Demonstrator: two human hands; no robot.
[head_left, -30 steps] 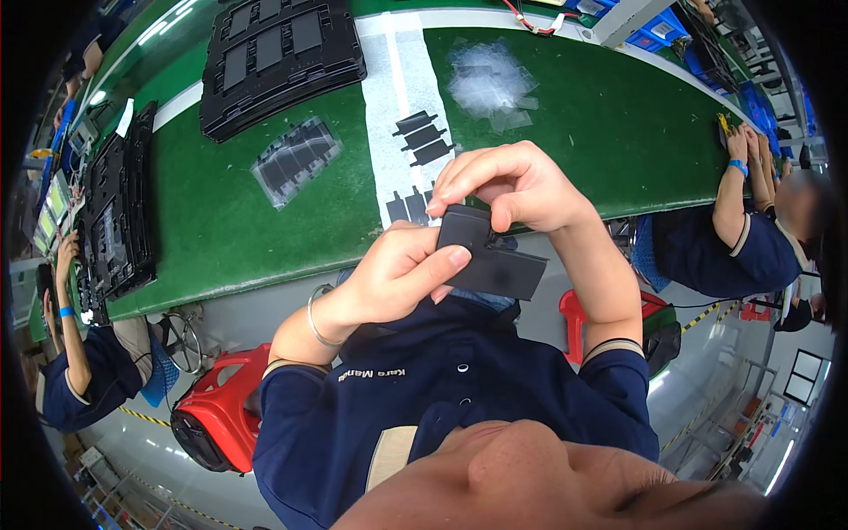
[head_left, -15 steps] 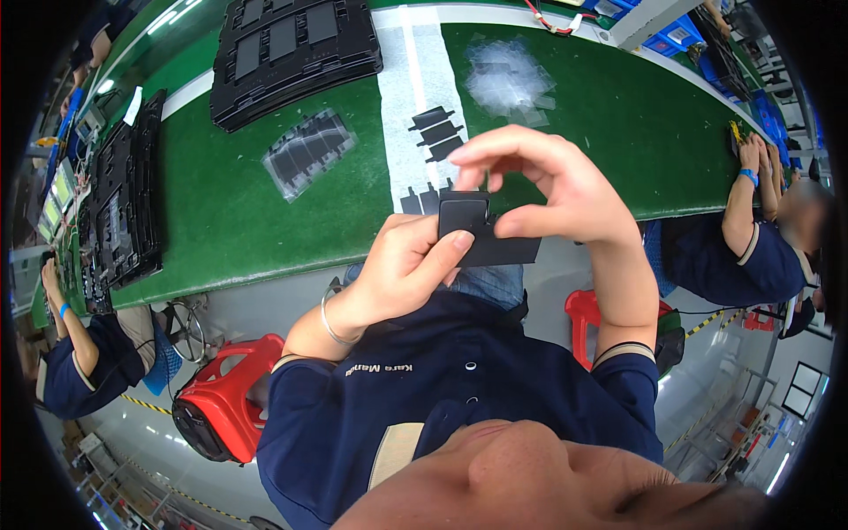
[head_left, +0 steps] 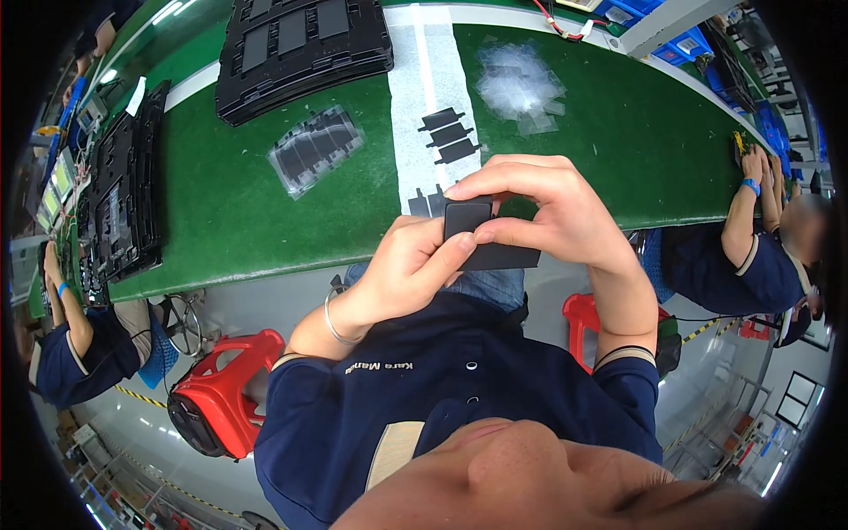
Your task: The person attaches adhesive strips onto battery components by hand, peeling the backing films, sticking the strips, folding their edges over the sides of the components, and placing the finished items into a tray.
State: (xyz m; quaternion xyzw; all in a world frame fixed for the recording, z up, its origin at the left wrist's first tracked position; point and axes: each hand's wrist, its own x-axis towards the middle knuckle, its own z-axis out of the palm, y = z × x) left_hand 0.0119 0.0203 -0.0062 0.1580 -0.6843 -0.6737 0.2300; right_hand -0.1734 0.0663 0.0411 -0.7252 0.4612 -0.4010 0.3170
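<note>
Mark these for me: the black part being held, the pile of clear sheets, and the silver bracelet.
Black part [head_left: 467, 220]: head view, on its upper panel.
Pile of clear sheets [head_left: 519, 85]: head view, middle of the pile.
Silver bracelet [head_left: 328, 317]: head view, on the band's left curve.

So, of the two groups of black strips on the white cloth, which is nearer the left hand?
The lower group, just beyond the left hand and partly hidden; the upper group lies farther up the white cloth.
</note>
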